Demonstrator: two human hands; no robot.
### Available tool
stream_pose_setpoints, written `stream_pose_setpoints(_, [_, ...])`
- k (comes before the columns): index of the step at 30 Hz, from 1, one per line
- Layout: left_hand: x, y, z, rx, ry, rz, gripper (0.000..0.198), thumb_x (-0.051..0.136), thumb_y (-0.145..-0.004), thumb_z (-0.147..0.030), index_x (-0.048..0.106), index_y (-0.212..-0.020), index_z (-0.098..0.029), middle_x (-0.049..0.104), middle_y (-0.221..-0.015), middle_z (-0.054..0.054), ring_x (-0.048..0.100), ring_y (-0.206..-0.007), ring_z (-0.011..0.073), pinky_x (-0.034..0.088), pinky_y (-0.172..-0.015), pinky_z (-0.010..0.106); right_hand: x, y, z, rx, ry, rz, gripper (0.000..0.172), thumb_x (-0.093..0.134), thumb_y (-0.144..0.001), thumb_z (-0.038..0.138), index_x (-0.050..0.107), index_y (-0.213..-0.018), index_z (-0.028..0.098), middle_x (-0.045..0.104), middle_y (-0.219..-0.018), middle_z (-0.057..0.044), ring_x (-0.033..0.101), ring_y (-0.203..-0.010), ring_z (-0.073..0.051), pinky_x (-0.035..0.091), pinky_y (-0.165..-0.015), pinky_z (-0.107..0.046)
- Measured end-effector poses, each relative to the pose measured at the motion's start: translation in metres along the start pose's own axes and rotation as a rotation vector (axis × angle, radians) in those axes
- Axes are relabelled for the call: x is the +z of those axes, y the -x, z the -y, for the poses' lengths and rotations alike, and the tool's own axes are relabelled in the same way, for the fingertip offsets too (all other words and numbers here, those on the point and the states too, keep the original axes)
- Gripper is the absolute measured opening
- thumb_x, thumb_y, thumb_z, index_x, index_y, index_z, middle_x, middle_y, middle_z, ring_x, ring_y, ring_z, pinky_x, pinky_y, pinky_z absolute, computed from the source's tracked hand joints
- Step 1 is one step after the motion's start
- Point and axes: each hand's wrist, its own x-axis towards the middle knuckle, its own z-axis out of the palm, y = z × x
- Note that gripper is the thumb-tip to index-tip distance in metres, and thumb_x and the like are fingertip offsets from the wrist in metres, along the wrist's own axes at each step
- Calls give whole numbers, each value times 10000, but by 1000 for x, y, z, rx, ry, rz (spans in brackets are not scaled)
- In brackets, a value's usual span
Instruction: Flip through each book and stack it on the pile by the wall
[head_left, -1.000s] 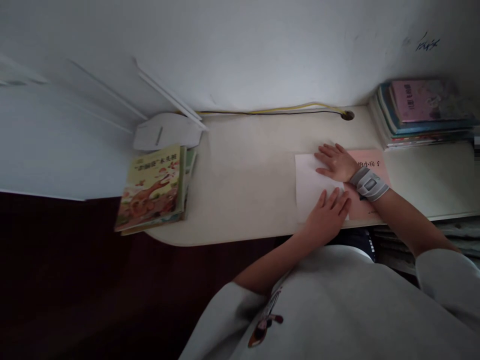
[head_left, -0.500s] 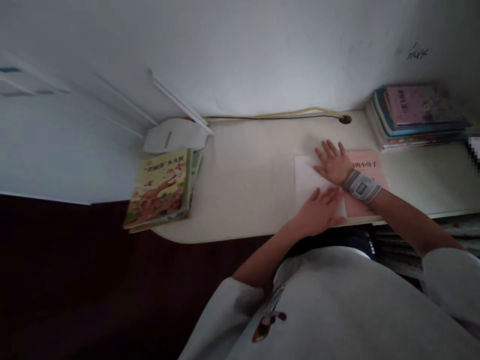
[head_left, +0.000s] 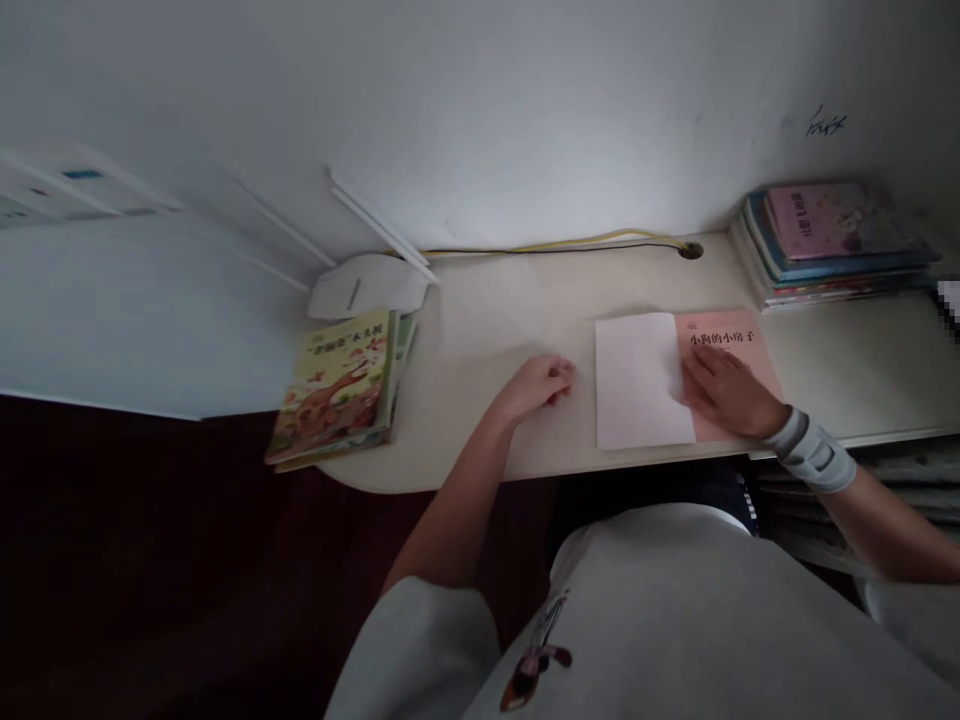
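**Right hand [head_left: 731, 398] spread over open book [head_left: 670, 345] as left hand [head_left: 534, 386] hangs back at 9 o'clock**

An open book lies flat near the front edge of the pale table [head_left: 487, 330], its white page [head_left: 643, 390] on the 9 o'clock side and its pink title page [head_left: 729, 322] on the 3 o'clock side. The right hand is palm down over the pink page, just beside the fold, and appears to touch it, though blur softens the outline.

By this desk's judgement, the page is best pressed with the fingers straight and the palm low, weight light and even along the fold from 12 to 6 o'clock; digging in with the fingertips could crease or drag the paper. The other hand would help most laid flat on the white page, so the book cannot slide.

The right forearm comes in from 4 o'clock, a gray wristband [head_left: 814, 452] around its wrist, with the fingers stretched toward 10 o'clock and wrapped around nothing. The left forearm rises from 7 o'clock, elbow low; that hand is apart from the book, its fingers bent and bunched, with nothing seen in them. Whether they close fully, or rest on the table, cannot be told.

A stack of books [head_left: 832, 240] sits at 2 o'clock from the open book; a yellow picture book [head_left: 334, 385] tops a 2nd pile, well apart at 9 o'clock.
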Motion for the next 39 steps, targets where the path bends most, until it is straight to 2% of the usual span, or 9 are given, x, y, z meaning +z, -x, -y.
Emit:
stream_pose_setpoints(4, [-4, 6, -13, 140, 224, 56, 254, 617, -716, -412, 587, -612, -182, 646, -691, 35, 614, -708, 157, 497, -683, 294, 13, 0, 12, -2, -34, -13, 658, 355, -936, 524, 390, -1414, 73, 359, -1478, -215, 285, -1387, -354, 275, -1077, -579])
stream_pose_setpoints(7, [1, 14, -23, 304, 414, 28, 372, 522, -787, -549, 642, -741, -200, 682, -1058, 93, 615, -1037, 240, 503, -854, 408, 12, -16, 23, -87, -135, 10, 647, 344, -937, 539, 384, -1428, 119, 348, -1493, -180, 257, -1407, -319, 237, -1105, -577])
stream_pose_setpoints(9, [13, 16, -31, 402, 426, 33, 570, 278, -879, -647, 649, -1010, -234, 599, -1278, 102, 562, -1166, 262, 495, -882, 452, 8, -30, 28, -153, -276, 13, 600, 315, -951, 520, 421, -1409, 148, 399, -1470, -156, 306, -1391, -287, 248, -1114, -556])
stream_pose_setpoints(12, [43, 7, -45, 531, 183, -34, 720, -6, -903, -635, 355, -1416, -283, 400, -1486, 88, 421, -1328, 237, 437, -979, 451, 1, -46, 18, -110, -564, -104, 528, 261, -969, 477, 515, -1338, 197, 541, -1365, -112, 483, -1275, -241, 370, -1069, -494])
stream_pose_setpoints(18, [103, -25, -70, 651, -701, -25, 767, 275, -889, -663, 174, -1503, -216, 140, -1580, 134, 76, -1450, 338, 141, -1122, 590, -16, -27, -42, 478, -933, -555, 522, 279, -944, 549, 601, -1163, 201, 659, -1165, -124, 631, -1075, -238, 539, -864, -434])
stream_pose_setpoints(23, [130, -36, -72, 624, -959, 5, 863, 370, -812, -733, 264, -1481, -197, 193, -1564, 163, 138, -1419, 423, 133, -1073, 677, -41, 8, -42, 380, -605, -533, 539, 322, -928, 565, 537, -1278, 217, 586, -1274, -139, 546, -1194, -262, 458, -982, -471])
stream_pose_setpoints(30, [99, -68, -93, 568, -922, -159, 526, 443, -925, -401, 400, -1384, -147, 481, -1388, 172, 466, -1246, 308, 398, -979, 443, -24, 37, 20, 201, 37, -127, 451, 443, -914, 387, 526, -1321, 214, 453, -1428, -169, 369, -1344, -342, 295, -1066, -581])
stream_pose_setpoints(34, [68, -81, -96, 365, -896, -160, 525, 519, -884, -431, 449, -1300, -119, 595, -1188, 194, 594, -1055, 294, 469, -831, 362, 4, 47, 9, 371, 75, -104, 553, 490, -868, 523, 534, -1303, 184, 478, -1397, -205, 416, -1302, -369, 363, -1007, -572])
stream_pose_setpoints(39, [35, -45, -57, 153, -820, -89, 534, 586, -814, -496, 498, -1189, -126, 667, -1016, 166, 638, -930, 293, 473, -737, 336, 9, 26, -22, 514, 71, -161, 650, 495, -849, 569, 497, -1322, 122, 456, -1406, -228, 378, -1319, -381, 329, -1031, -572])
